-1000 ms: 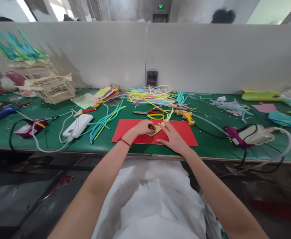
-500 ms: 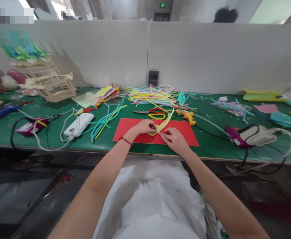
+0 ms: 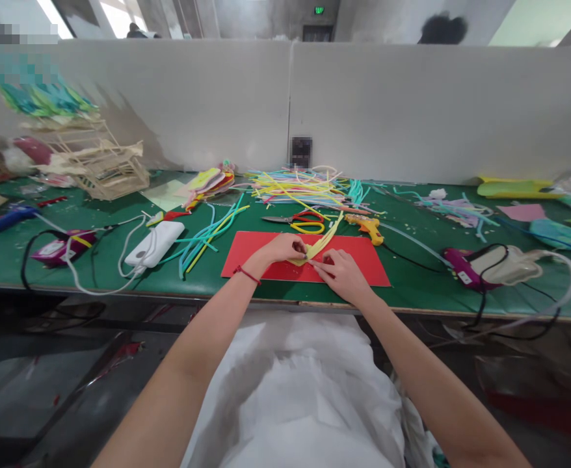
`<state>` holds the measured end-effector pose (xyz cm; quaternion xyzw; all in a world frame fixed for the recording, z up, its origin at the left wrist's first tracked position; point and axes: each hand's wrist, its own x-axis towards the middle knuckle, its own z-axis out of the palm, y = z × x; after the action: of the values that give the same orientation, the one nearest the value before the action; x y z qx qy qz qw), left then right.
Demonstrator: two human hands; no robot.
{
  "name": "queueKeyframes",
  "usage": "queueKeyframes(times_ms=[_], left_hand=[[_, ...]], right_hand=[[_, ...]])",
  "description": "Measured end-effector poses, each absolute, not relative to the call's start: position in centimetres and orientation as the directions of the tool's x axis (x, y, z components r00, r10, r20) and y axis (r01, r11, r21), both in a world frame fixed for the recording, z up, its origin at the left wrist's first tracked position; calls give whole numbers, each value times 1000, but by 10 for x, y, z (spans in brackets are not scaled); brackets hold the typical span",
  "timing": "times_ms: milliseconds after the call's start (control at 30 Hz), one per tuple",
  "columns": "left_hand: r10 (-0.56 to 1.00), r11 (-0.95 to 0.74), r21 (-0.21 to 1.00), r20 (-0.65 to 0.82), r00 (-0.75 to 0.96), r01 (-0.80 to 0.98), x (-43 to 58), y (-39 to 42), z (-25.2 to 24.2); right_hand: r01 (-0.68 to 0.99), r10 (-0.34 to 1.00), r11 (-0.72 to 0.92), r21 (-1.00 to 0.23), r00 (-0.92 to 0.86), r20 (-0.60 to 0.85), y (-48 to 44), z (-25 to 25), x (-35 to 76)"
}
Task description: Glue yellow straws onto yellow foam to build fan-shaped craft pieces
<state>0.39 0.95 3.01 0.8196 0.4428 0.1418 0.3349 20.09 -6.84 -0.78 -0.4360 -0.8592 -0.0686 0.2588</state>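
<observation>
On the red board (image 3: 251,257) lies a bundle of pale yellow strips (image 3: 323,243), gathered at its near end and fanning out toward the back right. My left hand (image 3: 285,249) is closed, its fingertips pinching the gathered end. From the other side, my right hand (image 3: 341,273) presses its closed fingertips against the lower edge of the same end. Fingers hide part of the join. Just behind the board rest scissors (image 3: 307,224) with red and yellow handles and a yellow hot glue gun (image 3: 366,227).
Colourful flexible strips (image 3: 300,188) are heaped at the back of the green table (image 3: 207,276). On the left lie a white power bank (image 3: 155,245), loose strips (image 3: 212,234) and wooden frames (image 3: 105,170). A purple device (image 3: 471,268) with cables sits right. A grey partition (image 3: 168,97) stands behind.
</observation>
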Motion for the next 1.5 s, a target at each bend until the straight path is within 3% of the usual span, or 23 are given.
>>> queueKeyframes(times_ms=[533, 1033, 1500], left_hand=[[803, -394, 661, -91, 589, 639, 2, 12, 32], [790, -433, 545, -154, 594, 718, 8, 10, 45], [784, -417, 622, -123, 608, 663, 2, 17, 34]], right_hand=[[790, 713, 605, -105, -478, 513, -68, -9, 200], [798, 712, 596, -91, -473, 519, -68, -10, 200], [796, 730, 594, -118, -471, 496, -68, -9, 200]])
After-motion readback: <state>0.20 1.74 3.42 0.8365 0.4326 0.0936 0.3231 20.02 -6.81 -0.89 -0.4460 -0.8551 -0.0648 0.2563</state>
